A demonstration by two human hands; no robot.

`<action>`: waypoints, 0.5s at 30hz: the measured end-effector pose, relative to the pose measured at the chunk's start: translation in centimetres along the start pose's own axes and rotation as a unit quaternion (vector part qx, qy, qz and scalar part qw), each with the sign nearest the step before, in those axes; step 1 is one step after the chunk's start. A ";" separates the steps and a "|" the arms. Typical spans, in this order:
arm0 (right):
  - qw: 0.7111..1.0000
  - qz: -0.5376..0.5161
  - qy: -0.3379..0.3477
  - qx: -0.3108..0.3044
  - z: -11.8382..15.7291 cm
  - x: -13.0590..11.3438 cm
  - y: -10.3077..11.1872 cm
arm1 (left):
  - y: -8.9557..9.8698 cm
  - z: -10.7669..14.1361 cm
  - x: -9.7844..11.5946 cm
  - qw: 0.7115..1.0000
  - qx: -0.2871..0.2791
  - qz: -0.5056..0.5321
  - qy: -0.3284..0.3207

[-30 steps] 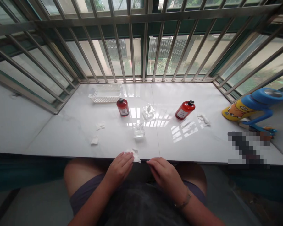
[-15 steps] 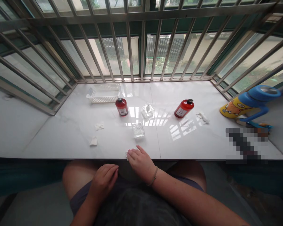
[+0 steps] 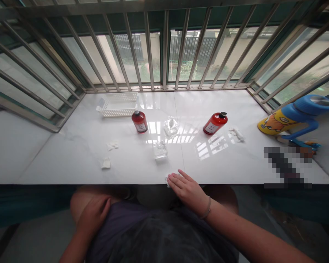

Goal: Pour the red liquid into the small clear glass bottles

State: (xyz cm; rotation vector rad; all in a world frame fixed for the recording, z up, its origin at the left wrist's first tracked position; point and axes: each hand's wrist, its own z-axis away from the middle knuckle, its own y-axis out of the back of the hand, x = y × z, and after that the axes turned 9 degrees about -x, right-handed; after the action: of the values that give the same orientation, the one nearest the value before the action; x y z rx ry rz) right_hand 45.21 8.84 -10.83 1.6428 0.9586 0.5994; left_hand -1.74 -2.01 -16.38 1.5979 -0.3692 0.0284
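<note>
My right hand lies palm down at the front edge of the white tabletop, its fingers pressing a crumpled white tissue against the surface. Most of that tissue is hidden under the fingers. On my thigh rests my left hand, fingers lying flat and holding nothing. Ahead of the right hand stand two clear glass containers, a nearer one and a farther one. Behind them are a red bottle on the left and another red bottle on the right, both with dark caps.
A white perforated basket sits at the back left. Tissue scraps lie on the left, and a crumpled tissue on the right. A blue and yellow flask stands far right, near a blurred-out item. Window bars close off the back.
My right hand has slid to the right along the table edge with the tissue under its fingers. My left hand has moved left and down onto my thigh. The view has tilted slightly downward.
</note>
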 end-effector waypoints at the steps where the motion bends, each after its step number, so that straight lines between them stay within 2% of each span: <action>1: 1.000 0.008 -0.006 -0.006 1.3 0.7 0.6 | 0.1 0.2 -1.2 1.000 0.009 -0.009 0.021; 4: 0.998 0.039 -0.023 -0.031 5.0 2.5 2.0 | 0.5 0.4 -3.8 0.996 0.031 -0.031 0.080; 6: 0.997 0.056 -0.032 -0.039 7.1 3.5 2.8 | 0.6 0.2 -4.7 0.990 0.043 -0.035 0.131; 10: 0.998 0.039 -0.039 -0.032 9.5 4.7 3.9 | 0.7 -0.4 -4.9 0.977 0.041 -0.019 0.211; 12: 0.998 0.009 -0.055 -0.022 10.2 5.4 4.5 | 0.9 -0.6 -4.7 0.976 0.031 -0.005 0.215; 15: 0.991 -0.018 -0.130 0.007 11.1 7.1 5.4 | 1.1 -0.8 -4.5 0.976 0.026 0.007 0.216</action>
State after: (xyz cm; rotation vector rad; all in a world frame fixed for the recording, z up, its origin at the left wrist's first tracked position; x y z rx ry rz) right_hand 59.37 8.19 -9.46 1.6650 0.8005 0.3438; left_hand -6.12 -0.24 -16.36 1.5899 -0.0401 0.3921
